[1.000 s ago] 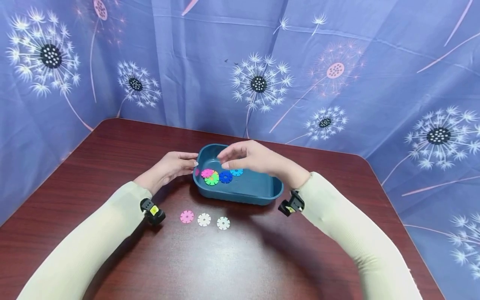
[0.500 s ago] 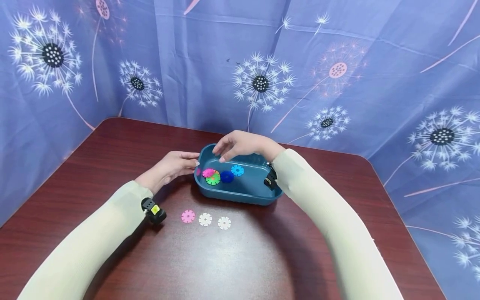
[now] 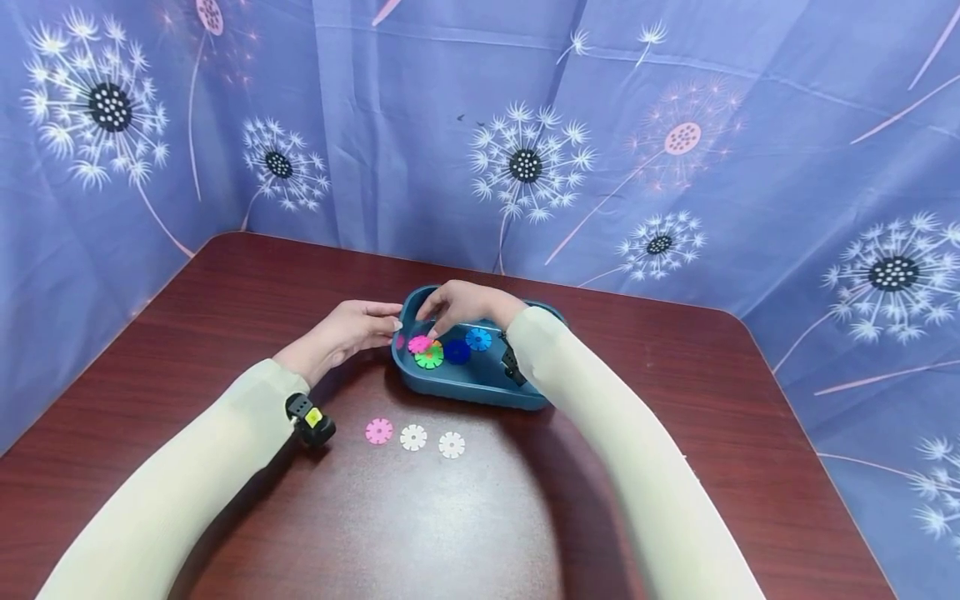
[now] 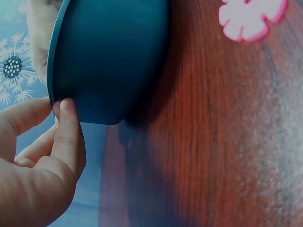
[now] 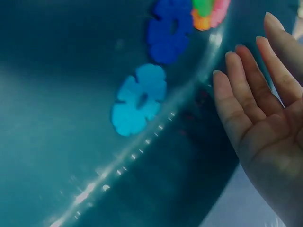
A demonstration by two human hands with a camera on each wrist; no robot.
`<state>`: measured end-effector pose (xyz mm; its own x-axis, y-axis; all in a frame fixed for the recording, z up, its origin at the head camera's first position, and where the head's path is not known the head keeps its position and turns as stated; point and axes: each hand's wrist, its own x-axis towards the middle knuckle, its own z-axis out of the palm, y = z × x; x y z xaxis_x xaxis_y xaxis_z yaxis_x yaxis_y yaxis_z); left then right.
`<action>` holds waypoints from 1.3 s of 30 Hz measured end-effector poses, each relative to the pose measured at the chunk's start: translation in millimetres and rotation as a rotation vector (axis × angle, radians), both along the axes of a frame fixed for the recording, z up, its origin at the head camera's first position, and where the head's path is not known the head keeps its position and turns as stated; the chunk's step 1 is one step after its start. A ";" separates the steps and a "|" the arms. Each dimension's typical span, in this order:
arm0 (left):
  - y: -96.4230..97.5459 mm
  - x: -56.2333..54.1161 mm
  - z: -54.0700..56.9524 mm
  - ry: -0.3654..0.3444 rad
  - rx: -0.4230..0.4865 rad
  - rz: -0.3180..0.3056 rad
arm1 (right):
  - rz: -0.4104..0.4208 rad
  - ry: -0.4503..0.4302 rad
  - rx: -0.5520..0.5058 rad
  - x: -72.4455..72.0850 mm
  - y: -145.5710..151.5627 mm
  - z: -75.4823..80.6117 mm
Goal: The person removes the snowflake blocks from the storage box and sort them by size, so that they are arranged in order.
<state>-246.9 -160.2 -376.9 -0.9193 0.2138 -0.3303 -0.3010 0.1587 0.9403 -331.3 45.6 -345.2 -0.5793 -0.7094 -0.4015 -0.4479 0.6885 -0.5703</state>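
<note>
A dark teal plastic tub (image 3: 468, 390) stands on the table. My left hand (image 3: 347, 332) holds its left end, with finger and thumb pinching the rim, as the left wrist view shows against the tub wall (image 4: 113, 56). Inside lie slotted, flower-shaped plastic discs: pink (image 3: 418, 344), green (image 3: 430, 359), dark blue (image 3: 457, 352) and light blue (image 3: 478, 339). A bit of orange shows among the pink and green ones. Over the tub's left part, my right hand (image 3: 467, 302) reaches down with loosely bent fingers near the pink disc. In the right wrist view this hand (image 5: 270, 113) holds nothing.
In front of the tub, a pink disc (image 3: 378, 431) and two white discs, one in the middle (image 3: 413, 437) and one on the right (image 3: 452, 445), lie in a row on the reddish-brown table (image 3: 225, 308). A blue dandelion-print curtain (image 3: 420, 125) hangs behind.
My right hand has moved left across the tub, rising first and then lowering toward the pink and green discs. The left hand stays at the tub's rim. The discs lie as before.
</note>
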 end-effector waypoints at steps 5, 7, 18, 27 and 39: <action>-0.4 -0.4 -0.7 0.000 0.006 -0.003 | -0.015 0.002 -0.005 1.0 -5.0 -15.2; -0.6 -0.5 -0.8 0.000 0.011 -0.003 | -0.020 0.012 -0.007 1.9 -6.3 -20.1; -1.6 0.6 0.3 0.003 0.014 -0.006 | -0.026 0.081 -0.025 6.1 -12.9 -33.5; 0.2 -2.0 0.7 -0.025 -0.005 0.002 | -0.055 0.103 -0.045 5.4 -13.9 -34.2; -0.9 -2.8 -2.1 -0.010 -0.006 -0.008 | -0.186 0.027 -0.133 2.9 -4.1 -22.7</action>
<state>-249.7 -161.0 -379.0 -0.9143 0.2192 -0.3405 -0.3088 0.1664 0.9365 -328.4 41.4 -367.9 -0.7145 -0.6348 -0.2942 -0.3368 0.6806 -0.6507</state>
